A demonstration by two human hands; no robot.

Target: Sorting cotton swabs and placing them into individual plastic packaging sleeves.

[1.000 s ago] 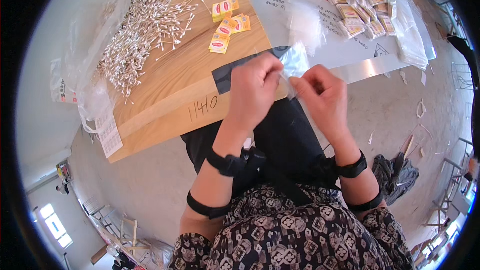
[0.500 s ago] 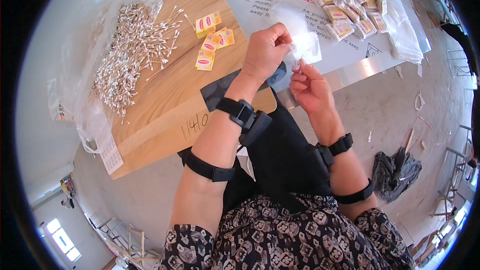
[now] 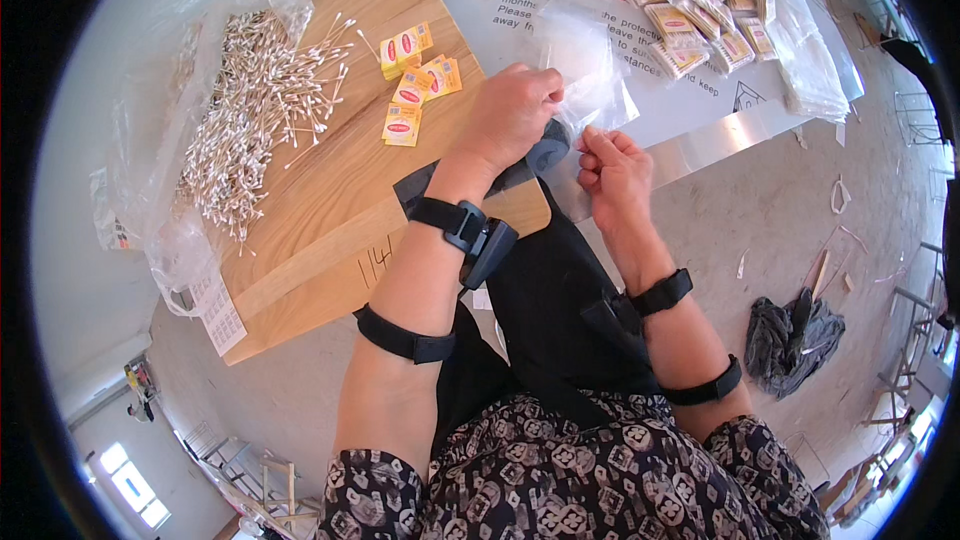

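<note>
A small clear plastic bag (image 3: 598, 105) spans the gap between my hands, above the edge of the metal sheet. My left hand (image 3: 515, 112) is closed at the bag's left side, its fingertips partly hidden. On the other side, my right hand (image 3: 617, 175) pinches the near edge of the bag between thumb and fingers. More clear bags (image 3: 575, 35) lie flat on the sheet just beyond. To the left of my left hand, several yellow and white printed cards (image 3: 410, 90) rest on the wooden board.
A big open plastic bag (image 3: 150, 140) spills a heap of cotton swabs (image 3: 250, 120) over the wooden board (image 3: 310, 215). Packed swab bags (image 3: 690, 10) are piled on the metal sheet (image 3: 690, 145) at far right, beside stacked clear bags (image 3: 805, 55). A dark crumpled bag (image 3: 795, 345) lies on the floor.
My left hand has shifted left and slightly down, away from my right hand, widening the gap. The right hand has moved slightly down and left, still at the bag.
</note>
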